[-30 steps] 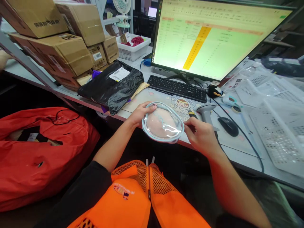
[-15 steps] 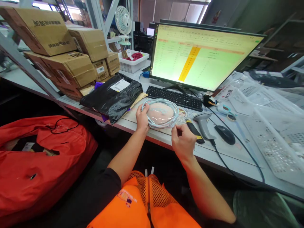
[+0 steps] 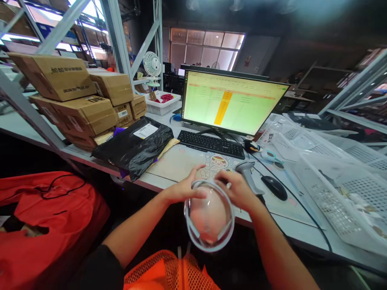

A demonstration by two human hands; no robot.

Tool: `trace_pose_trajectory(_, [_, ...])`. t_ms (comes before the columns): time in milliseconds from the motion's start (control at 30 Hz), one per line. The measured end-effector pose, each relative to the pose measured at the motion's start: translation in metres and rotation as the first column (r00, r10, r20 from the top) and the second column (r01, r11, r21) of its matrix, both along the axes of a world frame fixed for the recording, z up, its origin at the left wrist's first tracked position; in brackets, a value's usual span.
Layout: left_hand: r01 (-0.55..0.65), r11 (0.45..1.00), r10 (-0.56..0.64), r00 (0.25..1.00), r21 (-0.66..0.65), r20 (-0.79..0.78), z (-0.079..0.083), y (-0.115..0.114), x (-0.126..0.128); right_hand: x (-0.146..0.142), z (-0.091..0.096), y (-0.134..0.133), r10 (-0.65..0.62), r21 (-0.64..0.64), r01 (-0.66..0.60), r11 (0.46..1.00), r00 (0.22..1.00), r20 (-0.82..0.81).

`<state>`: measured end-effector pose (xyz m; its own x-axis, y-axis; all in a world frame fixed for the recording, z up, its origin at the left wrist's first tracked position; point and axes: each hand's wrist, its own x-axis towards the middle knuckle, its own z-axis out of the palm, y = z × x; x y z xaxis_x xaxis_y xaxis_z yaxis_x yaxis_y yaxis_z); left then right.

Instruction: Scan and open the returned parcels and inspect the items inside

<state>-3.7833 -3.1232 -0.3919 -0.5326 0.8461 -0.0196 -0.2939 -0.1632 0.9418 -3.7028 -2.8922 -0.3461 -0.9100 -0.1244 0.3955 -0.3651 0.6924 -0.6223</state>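
A round clear plastic pouch [image 3: 208, 217] with a pale, tube-like rim and a peach-coloured inside is tilted in front of my body, just off the desk's front edge. From its upper left, my left hand [image 3: 190, 188] grips it with the thumb across its face, the other fingers stretched away behind the rim. My right hand [image 3: 237, 187] is curled at the upper right rim, pinching there; a small pale bit shows between its fingers. What the peach colour belongs to, contents or something seen through the plastic, I cannot tell.
On the desk are a keyboard [image 3: 211, 144], a monitor [image 3: 232, 104], a barcode scanner [image 3: 249, 175] and a mouse [image 3: 274, 187]. Left lie a black plastic parcel [image 3: 136, 145] and stacked cartons [image 3: 87, 114]. White baskets [image 3: 341, 201] stand right; a red bag [image 3: 66, 217] is lower left.
The pouch has come off the desk edge toward my body and turned from lying nearly flat to facing me. Both hands have shifted to its upper rim. The view has tipped upward.
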Motion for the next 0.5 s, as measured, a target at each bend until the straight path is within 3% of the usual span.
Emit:
trace_pose_trajectory(100, [-0.121,0.993,0.121,0.991,-0.009,-0.05,-0.005,0.005,0.011,0.005,-0.008,-0.018,0.05,0.05,-0.05,0.997,0.999,0.002])
trace_pose_trajectory(267, [-0.255,0.966,0.251,0.964,-0.037,-0.083,-0.014,-0.002,0.01,0.016,-0.009,-0.015,0.077,0.155,-0.066,0.986,0.995,-0.064])
trace_pose_trajectory(500, [-0.284,0.958,0.271,0.944,-0.047,-0.188,-0.012,-0.012,0.005,0.03,-0.011,-0.021,0.056,0.22,-0.02,0.975,0.986,-0.16])
